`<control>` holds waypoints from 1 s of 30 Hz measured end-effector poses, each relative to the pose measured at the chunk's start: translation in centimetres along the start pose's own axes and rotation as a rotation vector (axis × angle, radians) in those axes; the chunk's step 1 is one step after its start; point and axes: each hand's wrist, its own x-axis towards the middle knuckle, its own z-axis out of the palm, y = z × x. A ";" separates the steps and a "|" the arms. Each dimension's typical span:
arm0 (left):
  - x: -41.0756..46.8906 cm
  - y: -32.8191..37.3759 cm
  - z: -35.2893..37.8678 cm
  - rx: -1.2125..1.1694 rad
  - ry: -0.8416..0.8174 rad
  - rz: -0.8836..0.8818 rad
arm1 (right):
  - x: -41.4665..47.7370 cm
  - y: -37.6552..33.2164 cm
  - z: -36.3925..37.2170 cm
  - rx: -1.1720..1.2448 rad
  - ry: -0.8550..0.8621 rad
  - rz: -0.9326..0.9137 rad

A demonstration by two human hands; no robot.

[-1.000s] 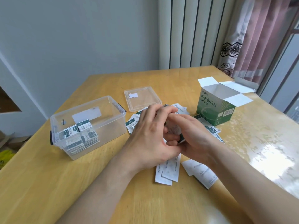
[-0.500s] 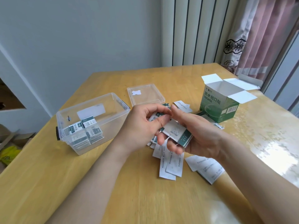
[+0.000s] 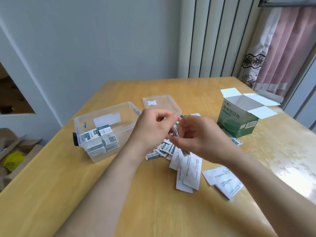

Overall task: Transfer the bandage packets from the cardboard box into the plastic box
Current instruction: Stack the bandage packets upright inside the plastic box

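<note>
Squaring up a small bunch of held packets (image 3: 174, 132), both hands meet just right of the plastic box (image 3: 126, 124). Left hand (image 3: 153, 127) has its fingers curled, thumb and fingertips pinching the upper edge of the bunch. Right hand (image 3: 196, 139) curls round the lower edge from the side away from the plastic box. The count in the bunch is too blurred to tell. It shows edge-on and tilted, and its long axis seems to run up and away from the camera, though I cannot tell for certain. The open mouth of the plastic box lies to the left of the grip, so the left hand is the nearer one; my judgement is that a short carry to the left would reach it. Stacked packets (image 3: 100, 141) fill the plastic box's near end, laid flat in neat piles, and its far end looks free. Loose packets (image 3: 162, 149) lie fanned on the table (image 3: 119, 194) right of the plastic box, under the hands. They are small flat sachets, white with a dark green band and printed text, light and likely slippery. White paper slips (image 3: 188, 170) lie nearer the camera than these. Cardboard box (image 3: 237, 124), green, flaps open, stands well right of the plastic box. Clear lid (image 3: 162, 103) lies flat just beyond the plastic box's far right corner.
</note>
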 end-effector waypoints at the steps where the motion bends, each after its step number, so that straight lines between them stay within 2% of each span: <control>1: -0.3 0.5 -0.3 -0.056 -0.032 0.030 | 0.1 0.0 -0.3 0.244 -0.012 0.093; 3: -0.8 1.0 -0.9 -0.073 -0.127 0.121 | 0.1 0.1 -1.2 0.646 -0.050 0.252; 4: -1.2 1.0 -1.2 0.001 -0.180 0.166 | 0.0 0.2 -1.3 0.789 -0.085 0.297; 6: -2.3 1.1 -1.2 0.223 -0.299 0.225 | -0.3 0.2 -1.6 0.931 -0.157 0.326; 9: -3.8 1.1 -0.4 0.465 -0.313 0.330 | -0.9 -0.4 -1.6 0.943 -0.253 0.305; 14: -5.0 1.7 -1.6 0.413 -0.248 0.361 | -1.0 -2.2 -1.3 0.890 -0.386 0.306; 20: -6.0 2.7 -5.8 0.494 -0.146 0.389 | 0.5 -4.9 -0.2 0.989 -0.422 0.408; 25: -6.0 2.9 -9.3 0.246 -0.189 0.275 | 3.2 -7.3 1.7 0.828 -0.490 0.281; 30: -4.6 1.4 -11.1 0.399 -0.037 0.313 | 6.1 -9.5 3.4 0.792 -0.493 0.210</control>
